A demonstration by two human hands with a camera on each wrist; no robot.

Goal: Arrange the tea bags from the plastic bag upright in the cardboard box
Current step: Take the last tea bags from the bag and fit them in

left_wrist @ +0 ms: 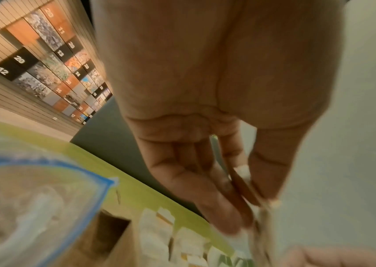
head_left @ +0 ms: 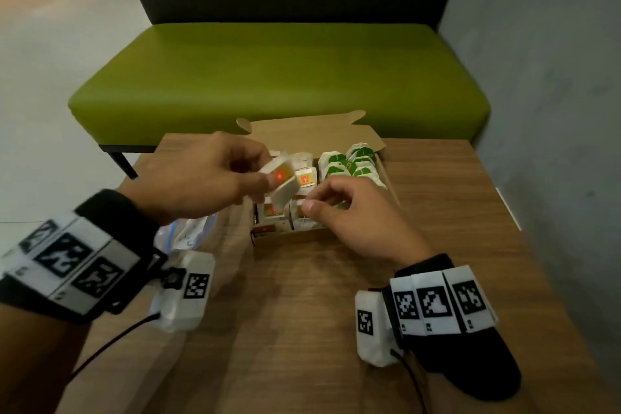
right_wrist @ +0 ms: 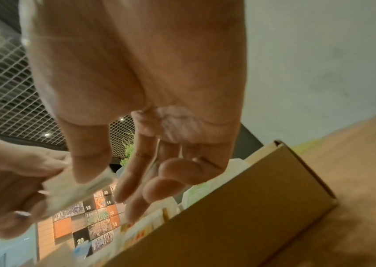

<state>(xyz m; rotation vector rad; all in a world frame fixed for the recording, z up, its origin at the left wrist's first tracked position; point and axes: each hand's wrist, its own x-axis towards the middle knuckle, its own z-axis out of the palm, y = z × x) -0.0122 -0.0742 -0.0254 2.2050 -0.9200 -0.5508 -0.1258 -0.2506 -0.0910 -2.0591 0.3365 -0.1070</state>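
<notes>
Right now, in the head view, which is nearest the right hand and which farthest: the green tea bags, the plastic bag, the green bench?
1. Green tea bags, just beyond the right hand, in the box.
2. Plastic bag, to its left on the table.
3. Green bench, behind the table.

The held tea bag (head_left: 280, 183) is white with an orange-red label; boxed tea bags (head_left: 349, 163) show green-and-white prints — others yellow-orange. The cardboard box (head_left: 302, 134) is plain brown, the bench (head_left: 279, 77) green, the table (head_left: 302, 329) wood-grained — the plastic bag (head_left: 188, 233) clear, blue-edged.
</notes>
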